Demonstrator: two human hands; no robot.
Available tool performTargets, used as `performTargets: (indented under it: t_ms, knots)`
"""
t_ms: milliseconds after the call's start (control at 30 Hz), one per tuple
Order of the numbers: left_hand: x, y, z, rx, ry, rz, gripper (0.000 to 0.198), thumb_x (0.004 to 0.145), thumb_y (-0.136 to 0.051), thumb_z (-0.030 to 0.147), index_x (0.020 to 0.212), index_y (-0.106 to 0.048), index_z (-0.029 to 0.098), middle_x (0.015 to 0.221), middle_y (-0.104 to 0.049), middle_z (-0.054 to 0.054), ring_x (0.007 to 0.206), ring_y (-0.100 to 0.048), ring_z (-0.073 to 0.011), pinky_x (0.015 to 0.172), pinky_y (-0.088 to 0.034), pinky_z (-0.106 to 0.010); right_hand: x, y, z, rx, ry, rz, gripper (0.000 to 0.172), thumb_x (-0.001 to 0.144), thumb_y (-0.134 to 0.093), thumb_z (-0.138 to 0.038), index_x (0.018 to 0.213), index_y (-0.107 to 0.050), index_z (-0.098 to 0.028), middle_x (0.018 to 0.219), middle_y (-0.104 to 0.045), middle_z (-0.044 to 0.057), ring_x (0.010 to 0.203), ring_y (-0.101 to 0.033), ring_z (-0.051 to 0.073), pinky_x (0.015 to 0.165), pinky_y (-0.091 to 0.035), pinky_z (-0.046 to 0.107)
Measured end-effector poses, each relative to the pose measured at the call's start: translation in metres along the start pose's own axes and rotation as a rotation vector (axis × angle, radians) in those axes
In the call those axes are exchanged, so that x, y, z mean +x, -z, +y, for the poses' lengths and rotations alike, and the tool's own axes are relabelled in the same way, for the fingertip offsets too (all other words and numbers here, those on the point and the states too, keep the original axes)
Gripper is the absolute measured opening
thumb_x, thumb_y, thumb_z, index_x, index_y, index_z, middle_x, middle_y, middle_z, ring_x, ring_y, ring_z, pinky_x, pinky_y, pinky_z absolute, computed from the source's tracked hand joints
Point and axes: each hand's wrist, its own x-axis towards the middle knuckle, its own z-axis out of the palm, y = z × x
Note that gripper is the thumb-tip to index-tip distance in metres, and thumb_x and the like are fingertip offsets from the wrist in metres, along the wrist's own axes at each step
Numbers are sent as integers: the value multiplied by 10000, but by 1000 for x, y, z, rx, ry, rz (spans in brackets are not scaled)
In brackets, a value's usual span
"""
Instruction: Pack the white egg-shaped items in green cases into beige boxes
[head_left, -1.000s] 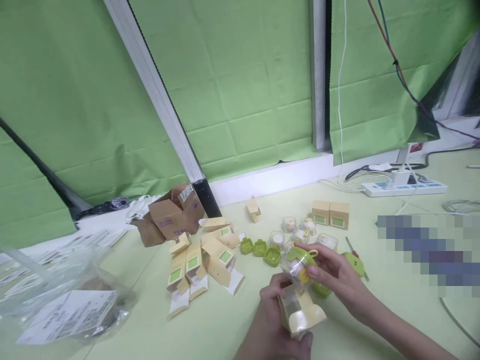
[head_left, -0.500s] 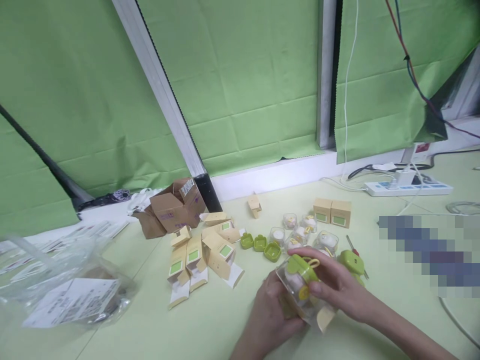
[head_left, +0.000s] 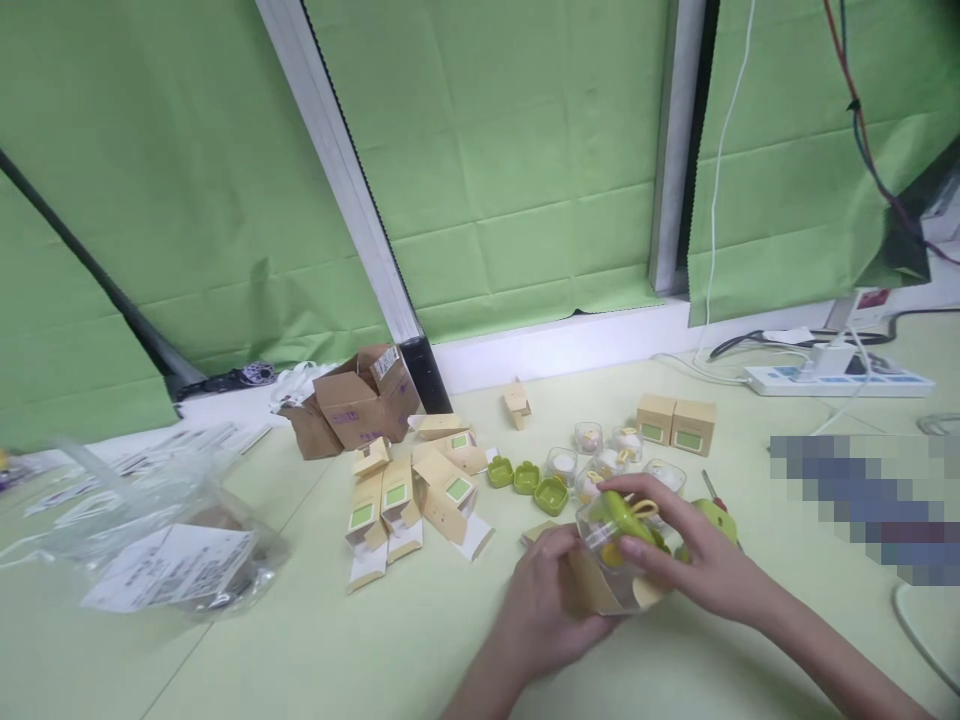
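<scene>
Low in front of me, my left hand (head_left: pixel 541 605) is wrapped round a small opened cardboard box (head_left: pixel 589 585), one flap sticking out to its left. My right hand (head_left: pixel 709 565) grips a clear plastic container with a green part (head_left: pixel 624 512) and a yellow loop, at the mouth of the box. Fingers and blur hide how far it sits inside. Just beyond the hands stand several clear containers (head_left: pixel 561 464) with pale contents. Green tray-like pieces (head_left: pixel 551 495) lie to their left. Beside my right hand are another green piece (head_left: pixel 716 518) and a red-handled screwdriver-like tool (head_left: pixel 711 487).
Opened small boxes (head_left: pixel 397 495) are heaped left of centre, before a brown carton (head_left: pixel 367 400). A plastic bag (head_left: pixel 180 565) with a label lies at the left. Two closed boxes (head_left: pixel 694 427) and a power strip (head_left: pixel 840 381) are at the back right.
The container has tilted in my right hand, its green part now facing more to the right. More of the cardboard box shows in my left hand. The whole view has shifted slightly.
</scene>
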Motion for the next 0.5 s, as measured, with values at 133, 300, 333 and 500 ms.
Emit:
performTargets:
  t_ms: [133, 300, 333, 500]
  knots:
    - [0, 4, -4, 225, -91, -3, 562, 719, -626, 149, 1197, -354, 267, 1192, -524, -92, 1123, -478, -245, 909, -442, -425, 4, -4, 8, 64, -12, 123, 359, 847, -499, -414, 1180, -445, -292, 1204, -519, 63, 1039, -538, 246, 828, -488, 367]
    - [-2, 7, -6, 692, -293, 184, 402, 711, -579, 11, 977, -530, 309, 1234, -397, -60, 1160, -389, -243, 922, -418, -471, -2, -9, 16, 75, 208, 169, 353, 814, -527, -338, 1154, -455, -276, 1053, -574, 67, 903, -580, 230, 710, -499, 328]
    - [-2, 7, -6, 705, -315, 217, 379, 702, -597, 13, 949, -536, 294, 1226, -372, -62, 1166, -380, -246, 913, -436, -469, -3, -10, 16, 57, 291, 181, 381, 785, -549, -330, 1151, -456, -279, 1015, -588, 62, 890, -585, 238, 705, -493, 336]
    - [-1, 5, -7, 649, -347, 297, 374, 695, -604, 18, 947, -518, 280, 1231, -356, -56, 1222, -358, -262, 892, -496, -485, -8, -17, 12, -77, 586, 242, 529, 639, -632, -320, 1138, -458, -304, 868, -648, 20, 774, -622, 261, 831, -417, 454]
